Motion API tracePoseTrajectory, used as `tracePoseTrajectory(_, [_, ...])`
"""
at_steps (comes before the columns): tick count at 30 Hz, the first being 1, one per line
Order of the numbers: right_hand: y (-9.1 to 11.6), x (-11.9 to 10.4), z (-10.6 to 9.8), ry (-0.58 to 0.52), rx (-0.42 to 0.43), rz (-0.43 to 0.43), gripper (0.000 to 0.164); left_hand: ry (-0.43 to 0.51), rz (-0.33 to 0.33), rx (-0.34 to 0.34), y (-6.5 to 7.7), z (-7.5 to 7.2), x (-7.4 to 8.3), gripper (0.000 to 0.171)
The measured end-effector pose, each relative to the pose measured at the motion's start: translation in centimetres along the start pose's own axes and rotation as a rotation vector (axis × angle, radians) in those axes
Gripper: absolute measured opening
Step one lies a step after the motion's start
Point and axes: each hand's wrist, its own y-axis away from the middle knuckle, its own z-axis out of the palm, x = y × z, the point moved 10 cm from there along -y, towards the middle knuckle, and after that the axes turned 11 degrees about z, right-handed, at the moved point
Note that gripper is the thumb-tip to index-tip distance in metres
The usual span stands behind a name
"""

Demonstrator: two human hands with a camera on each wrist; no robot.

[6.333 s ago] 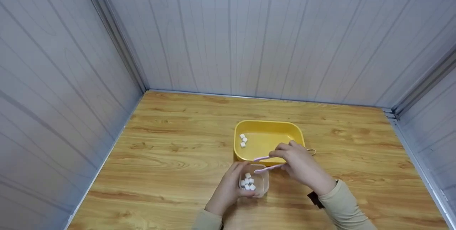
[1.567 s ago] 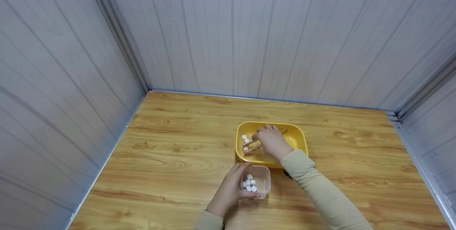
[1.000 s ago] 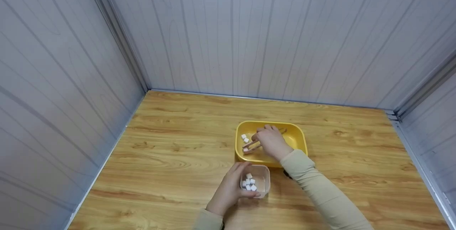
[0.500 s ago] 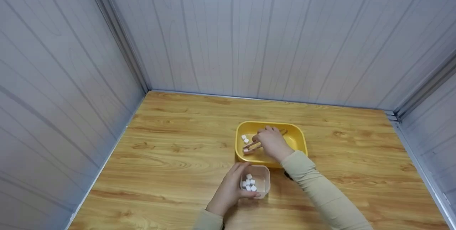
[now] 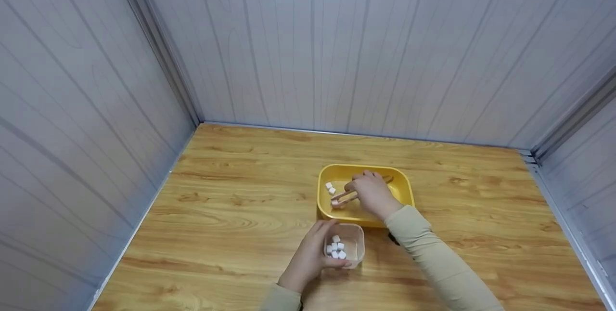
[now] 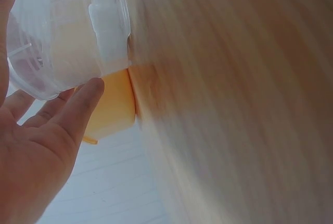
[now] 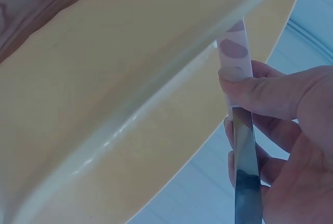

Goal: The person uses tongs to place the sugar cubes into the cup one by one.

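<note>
My left hand (image 5: 308, 255) grips a small clear plastic container (image 5: 355, 249) between thumb and fingers. Several white cubes (image 5: 336, 247) lie inside it, toward the left. In the left wrist view the fingers (image 6: 78, 107) press along the container's wall (image 6: 73, 47). Over the yellow basin (image 5: 410, 193) my right hand (image 5: 373, 194) pinches pale pink tongs (image 5: 347, 199), whose tips are on one white cube low in the basin. Two more cubes (image 5: 330, 187) lie near its left wall. The right wrist view shows the thumb on the tongs' patterned arm (image 7: 237, 60), which has a metal part below.
The yellow basin stands on the wood-grain table (image 5: 250, 214), just beyond the clear container. Pale panelled walls (image 5: 288, 51) enclose the table at the back and both sides.
Since the earliest frame, the right hand has gone from above the clear container into the basin, and the tongs have closed on a cube. Lately they shift slightly right with it. Left hand stays.
</note>
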Motion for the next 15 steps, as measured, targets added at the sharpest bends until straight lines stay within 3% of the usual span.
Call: tracePoseTrajectory(15, [1.2,1.5,-1.4,-0.004,0.013,0.033,0.036,-0.008,-0.004,-0.007,-0.1,-0.1,0.0,0.090])
